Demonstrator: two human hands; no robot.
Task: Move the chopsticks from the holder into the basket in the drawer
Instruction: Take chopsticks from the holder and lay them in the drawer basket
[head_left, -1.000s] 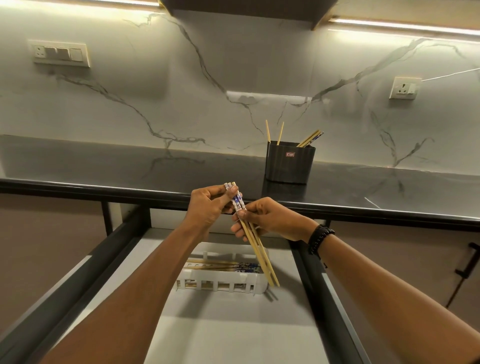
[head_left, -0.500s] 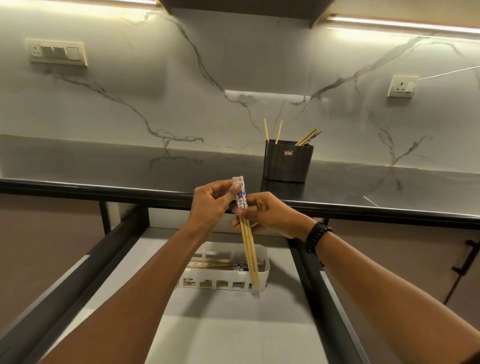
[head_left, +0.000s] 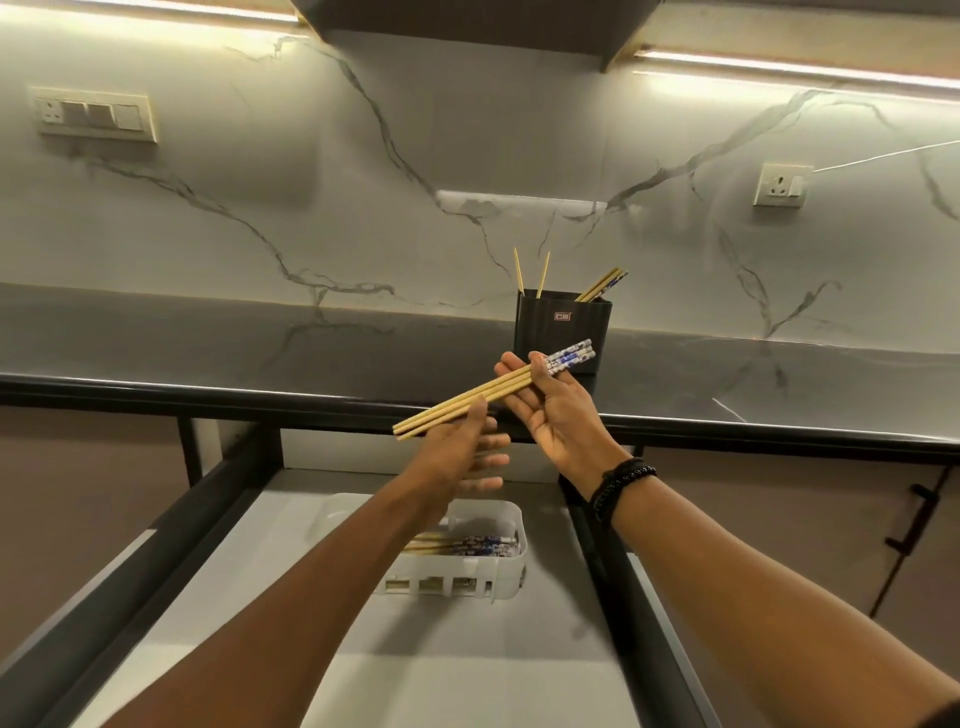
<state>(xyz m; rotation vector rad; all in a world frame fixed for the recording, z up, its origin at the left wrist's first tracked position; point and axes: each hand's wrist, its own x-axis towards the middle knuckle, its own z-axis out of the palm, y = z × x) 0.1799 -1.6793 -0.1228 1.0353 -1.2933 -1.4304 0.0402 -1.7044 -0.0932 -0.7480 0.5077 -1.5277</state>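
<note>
Right hand (head_left: 563, 421) grip on chopsticks (head_left: 457, 407), left hand (head_left: 460, 457) against them.

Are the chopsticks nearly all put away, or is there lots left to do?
Partly done. Several chopsticks already lie in the white basket in the open drawer. In hand: the right hand holds a bundle, and the left hand touches its plain ends. Left: a few sticks stand in the black holder on the counter, and the bundle is not yet in the basket.

white veined marble wall (head_left: 363, 218), glossy dark counter (head_left: 208, 353), warm strip lights (head_left: 779, 78) overhead.
</note>
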